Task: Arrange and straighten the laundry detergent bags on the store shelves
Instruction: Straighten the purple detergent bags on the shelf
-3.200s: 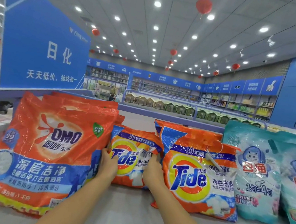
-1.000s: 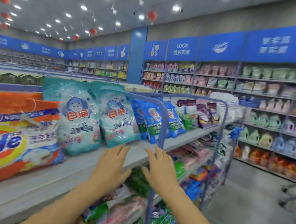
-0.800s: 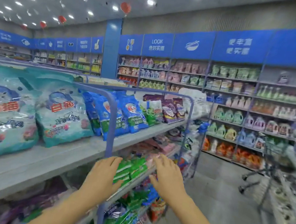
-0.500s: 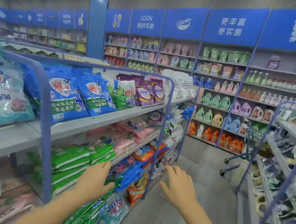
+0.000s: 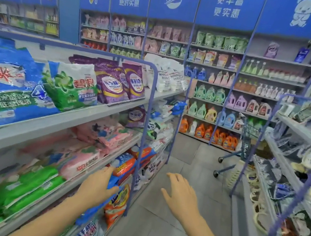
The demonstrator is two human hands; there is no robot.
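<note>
Now that the view has swung from the Tide bags, both hands (empty, fingers spread) reach toward the lower shelf (image 5: 92,171): left hand (image 5: 97,186) nearest the blue detergent bag (image 5: 113,181), right hand (image 5: 179,197) over the aisle.

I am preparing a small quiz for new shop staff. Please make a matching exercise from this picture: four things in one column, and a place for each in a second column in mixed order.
Things:
1. purple bags
2. green flat bags
3. orange bottles
4. right hand

Places:
A. lowest row of the far wall shelves
B. over the aisle floor, open and empty
C. top shelf of the near rack
D. lower shelf of the near rack, at left

Pairs: 1-C, 2-D, 3-A, 4-B
</note>
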